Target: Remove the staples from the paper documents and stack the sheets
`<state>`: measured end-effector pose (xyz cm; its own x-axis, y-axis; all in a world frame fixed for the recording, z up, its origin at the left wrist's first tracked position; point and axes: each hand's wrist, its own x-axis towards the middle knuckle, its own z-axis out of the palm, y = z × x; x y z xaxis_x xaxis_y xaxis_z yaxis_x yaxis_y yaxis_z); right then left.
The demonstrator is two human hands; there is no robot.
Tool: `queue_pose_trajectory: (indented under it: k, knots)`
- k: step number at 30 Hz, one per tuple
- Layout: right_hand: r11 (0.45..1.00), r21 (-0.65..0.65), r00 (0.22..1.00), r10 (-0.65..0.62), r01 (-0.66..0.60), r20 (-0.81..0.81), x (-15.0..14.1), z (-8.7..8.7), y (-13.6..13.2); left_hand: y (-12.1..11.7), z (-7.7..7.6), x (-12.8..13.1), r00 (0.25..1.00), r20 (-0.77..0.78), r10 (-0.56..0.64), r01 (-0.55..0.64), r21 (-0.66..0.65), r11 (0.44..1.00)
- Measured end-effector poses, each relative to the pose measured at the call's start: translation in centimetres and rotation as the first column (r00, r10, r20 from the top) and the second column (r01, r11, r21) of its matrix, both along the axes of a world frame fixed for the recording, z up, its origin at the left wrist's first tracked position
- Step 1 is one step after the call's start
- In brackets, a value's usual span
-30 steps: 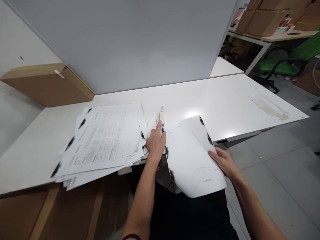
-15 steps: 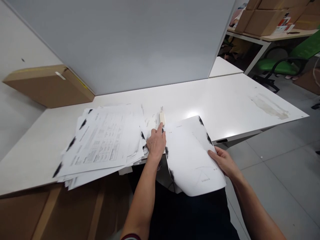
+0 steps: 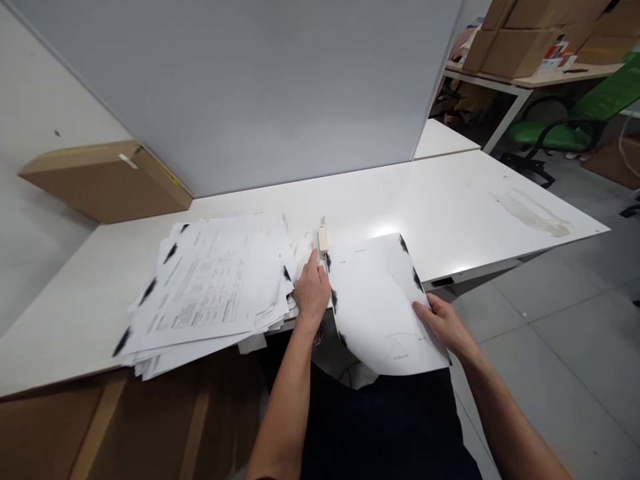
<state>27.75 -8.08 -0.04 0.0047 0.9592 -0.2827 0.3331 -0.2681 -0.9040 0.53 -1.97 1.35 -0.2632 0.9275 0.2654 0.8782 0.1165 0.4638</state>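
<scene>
ok, loose sheet (image 3: 380,300) is the landmark: white paper, partly over the near edge of the surface (image 3: 370,193), lower part hanging above the person's dark-clothed lap. black ragged marks on its left and right edges, faint print, too small to read, some thin lines near the bottom.

right hand (image 3: 445,325) at the sheet's right edge, grip closed on it, thumb on top, fingers mostly hidden underneath. left hand (image 3: 313,291) just beside the sheet's left edge, index finger stretched away from the body, other fingers bent; can't tell if its grip holds anything or if it touches the paper.

small cream block (image 3: 323,240) at the sheet's upper left corner, on the surface, just past the left index fingertip; contact unclear.

paper stack (image 3: 210,280) left of the sheet, beyond the left hand, uneven, overhanging the near edge, printed table on the top page, same black marks along the sides. cardboard box (image 3: 105,183) far left of the sheet, behind the stack, tilted. grey panel (image 3: 260,93) upright behind the sheet. green chair (image 3: 555,130) and stacked cartons (image 3: 520,53) well off to the sheet's upper right.
</scene>
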Motion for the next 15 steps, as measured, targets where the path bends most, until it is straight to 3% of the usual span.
queue_pose_trajectory:
  k: [9,15]
  knots:
    - [0.999,0.048,0.995,-0.009,0.004,0.096,0.1,-0.1,0.1,0.1,0.0,0.1,1.000,0.003,0.012,-0.013,0.006,1.000]
    - [0.991,0.093,0.983,-0.113,0.101,0.143,2.7,1.5,1.8,0.1,0.2,0.1,1.000,-0.004,0.019,-0.019,-0.023,1.000]
